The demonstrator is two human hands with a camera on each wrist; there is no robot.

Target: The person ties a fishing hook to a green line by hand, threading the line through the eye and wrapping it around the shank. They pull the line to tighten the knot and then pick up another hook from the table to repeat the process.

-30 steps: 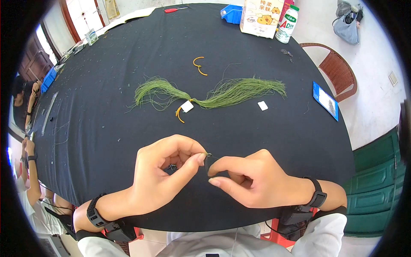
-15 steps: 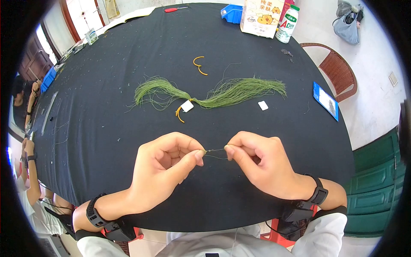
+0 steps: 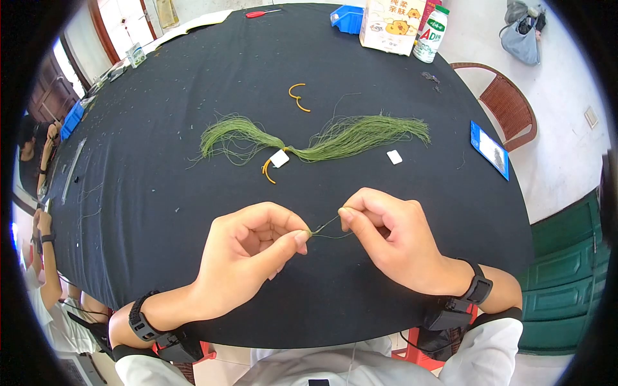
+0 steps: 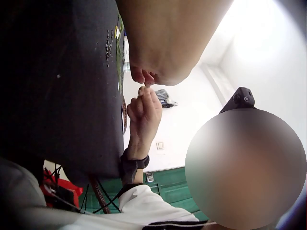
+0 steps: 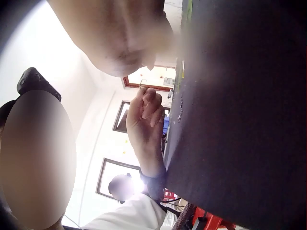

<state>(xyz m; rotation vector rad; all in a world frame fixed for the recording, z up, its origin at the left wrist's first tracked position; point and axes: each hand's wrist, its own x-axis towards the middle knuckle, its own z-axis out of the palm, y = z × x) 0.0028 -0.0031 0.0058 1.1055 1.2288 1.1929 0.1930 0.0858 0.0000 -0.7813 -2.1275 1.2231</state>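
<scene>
In the head view, my left hand (image 3: 248, 257) pinches a thin green line (image 3: 327, 225) between thumb and forefinger. A short end of it loops out to the right below the main strand. My right hand (image 3: 399, 241) pinches the same line a little higher and to the right, so it slants up between both fingertips. A thin curved bit shows at the left fingertips in the right wrist view; its kind cannot be told. Behind the hands lies a bundle of green line (image 3: 360, 138), tied near its middle, with a white tag (image 3: 279, 158) and an orange curved piece (image 3: 268, 172) beside it.
Another orange curved piece (image 3: 299, 98) and a white square (image 3: 394, 157) lie near the bundle. A blue packet (image 3: 489, 151) is at the right edge. At the back stand a blue bin (image 3: 347, 20), a carton (image 3: 388, 27) and a bottle (image 3: 431, 35). Small dark pieces (image 4: 108, 48) lie on the black cloth.
My right hand has come up from beside the left fingertips, taken the line's end and drawn it up and to the right. The left hand has stayed nearly in place.
</scene>
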